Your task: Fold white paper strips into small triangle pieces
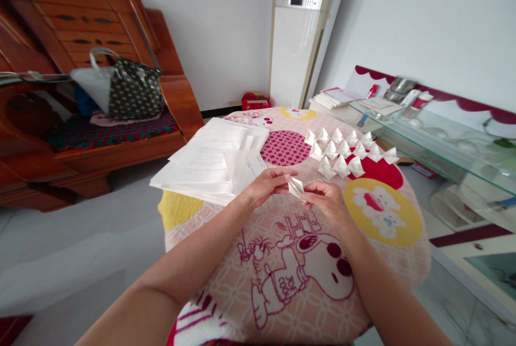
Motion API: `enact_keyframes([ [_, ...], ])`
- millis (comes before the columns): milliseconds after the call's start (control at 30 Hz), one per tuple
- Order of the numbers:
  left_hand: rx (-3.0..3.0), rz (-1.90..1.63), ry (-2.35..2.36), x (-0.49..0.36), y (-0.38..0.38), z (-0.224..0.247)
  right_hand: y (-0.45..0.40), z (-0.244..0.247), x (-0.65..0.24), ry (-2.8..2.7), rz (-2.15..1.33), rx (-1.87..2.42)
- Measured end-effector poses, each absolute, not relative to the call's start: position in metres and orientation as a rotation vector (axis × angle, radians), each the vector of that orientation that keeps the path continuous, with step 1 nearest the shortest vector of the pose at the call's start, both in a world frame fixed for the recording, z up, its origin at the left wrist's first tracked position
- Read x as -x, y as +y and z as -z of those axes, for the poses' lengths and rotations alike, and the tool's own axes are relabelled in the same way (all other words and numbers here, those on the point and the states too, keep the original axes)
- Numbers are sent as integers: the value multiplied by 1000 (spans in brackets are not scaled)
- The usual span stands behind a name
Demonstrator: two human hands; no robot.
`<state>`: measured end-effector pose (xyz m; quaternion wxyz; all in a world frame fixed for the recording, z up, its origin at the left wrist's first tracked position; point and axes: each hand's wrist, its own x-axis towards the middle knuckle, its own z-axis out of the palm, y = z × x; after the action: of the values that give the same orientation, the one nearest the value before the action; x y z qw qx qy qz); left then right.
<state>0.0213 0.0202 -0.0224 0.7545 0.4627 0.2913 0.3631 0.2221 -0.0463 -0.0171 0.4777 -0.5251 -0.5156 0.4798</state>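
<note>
A small piece of folded white paper (295,187) is held between my two hands above the table. My left hand (269,186) pinches its left side, and my right hand (323,195) grips its lower right edge. Beyond my right hand, several folded paper pieces (341,166) with pointed tips stand in rows on the cloth. To the left of my left hand lies a spread stack of white paper sheets (209,160), some with printed text.
A patterned cloth (242,292) covers the round table. At the right stands a glass-topped cabinet (451,147) with metal cups and papers. A wooden bench (177,93) with a dotted bag (135,88) is at the left. Behind stands a tall white air conditioner (296,50).
</note>
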Motion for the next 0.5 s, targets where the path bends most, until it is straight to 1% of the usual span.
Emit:
enact_keyframes([
  [500,-1015,-773,622,-20,20,19,-46,17,-220,-1161,-1257,1207],
])
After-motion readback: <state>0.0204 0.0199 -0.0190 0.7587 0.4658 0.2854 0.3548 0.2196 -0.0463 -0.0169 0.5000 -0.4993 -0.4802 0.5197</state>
